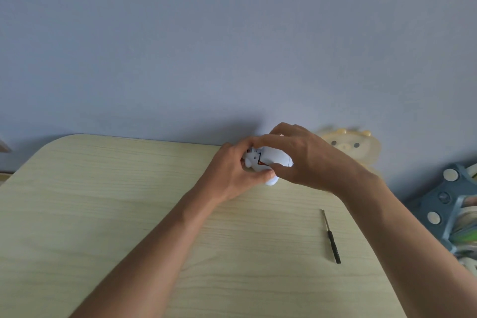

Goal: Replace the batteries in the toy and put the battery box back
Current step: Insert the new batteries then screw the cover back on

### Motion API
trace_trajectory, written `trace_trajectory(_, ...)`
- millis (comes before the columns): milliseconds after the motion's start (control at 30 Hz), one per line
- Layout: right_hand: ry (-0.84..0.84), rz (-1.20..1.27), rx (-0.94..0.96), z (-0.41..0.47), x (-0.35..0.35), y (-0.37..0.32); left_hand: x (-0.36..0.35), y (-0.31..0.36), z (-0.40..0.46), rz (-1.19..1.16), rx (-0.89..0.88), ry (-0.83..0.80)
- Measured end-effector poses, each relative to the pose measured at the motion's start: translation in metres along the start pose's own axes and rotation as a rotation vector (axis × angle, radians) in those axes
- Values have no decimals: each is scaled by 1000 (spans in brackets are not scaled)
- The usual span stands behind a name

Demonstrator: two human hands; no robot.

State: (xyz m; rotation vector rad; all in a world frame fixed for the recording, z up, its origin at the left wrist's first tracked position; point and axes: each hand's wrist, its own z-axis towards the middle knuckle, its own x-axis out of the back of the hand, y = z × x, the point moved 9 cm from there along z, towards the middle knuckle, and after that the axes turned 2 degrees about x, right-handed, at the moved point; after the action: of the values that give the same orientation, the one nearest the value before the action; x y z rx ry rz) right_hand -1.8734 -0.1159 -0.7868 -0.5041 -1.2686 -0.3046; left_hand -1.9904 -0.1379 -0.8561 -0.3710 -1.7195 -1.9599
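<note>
A small white toy with a red and dark patch on its side is held between both hands above the far right part of the pale wooden table. My left hand grips its left end, fingers curled around it. My right hand covers its top and right side, thumb pressed underneath. Most of the toy is hidden by the fingers. No batteries or battery box show clearly.
A slim black-handled screwdriver lies on the table to the right, near its rounded edge. Beyond the table's right side stand a cream animal-shaped item and a blue-grey rack with round pads.
</note>
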Motion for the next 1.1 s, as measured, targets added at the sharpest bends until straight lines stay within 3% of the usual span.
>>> trace_trajectory(1100,64,109,-92,-10,-3,2,6,8,-4,-53,-23,7)
